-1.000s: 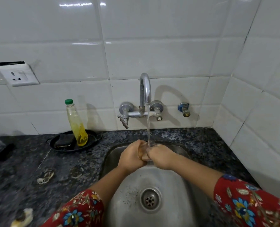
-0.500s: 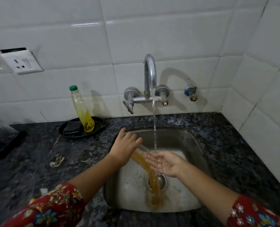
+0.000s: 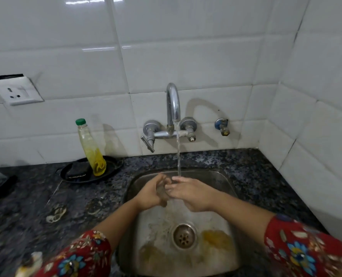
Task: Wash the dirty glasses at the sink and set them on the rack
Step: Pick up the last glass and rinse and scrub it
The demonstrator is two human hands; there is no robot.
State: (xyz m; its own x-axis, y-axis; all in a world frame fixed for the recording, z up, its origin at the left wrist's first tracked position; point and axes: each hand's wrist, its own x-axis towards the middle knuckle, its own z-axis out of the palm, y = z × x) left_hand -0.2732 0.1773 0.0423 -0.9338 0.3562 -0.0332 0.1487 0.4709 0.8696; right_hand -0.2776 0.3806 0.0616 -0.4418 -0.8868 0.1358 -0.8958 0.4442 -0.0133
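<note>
Both hands are over the steel sink [image 3: 222, 180], under the running tap [image 3: 173, 104]. My left hand [image 3: 150, 194] grips a small clear glass [image 3: 162, 193] that is mostly hidden and blurred between the hands. My right hand [image 3: 192, 193] has its fingers against the glass, with the water stream landing on them. Yellow-orange liquid [image 3: 216, 238] lies pooled on the sink floor around the drain [image 3: 184, 235]. No rack is in view.
A bottle of yellow dish liquid [image 3: 91, 148] stands on a black tray [image 3: 110, 168] with a dark scrubber, left of the sink. Wet residue marks [image 3: 56, 213] dot the dark granite counter [image 3: 26, 206]. A wall socket [image 3: 16, 90] is upper left. Tiled walls close the back and right.
Half a second ago my left hand tipped the glass and orange liquid poured into the sink. Now both hands are back together on the glass under the stream.
</note>
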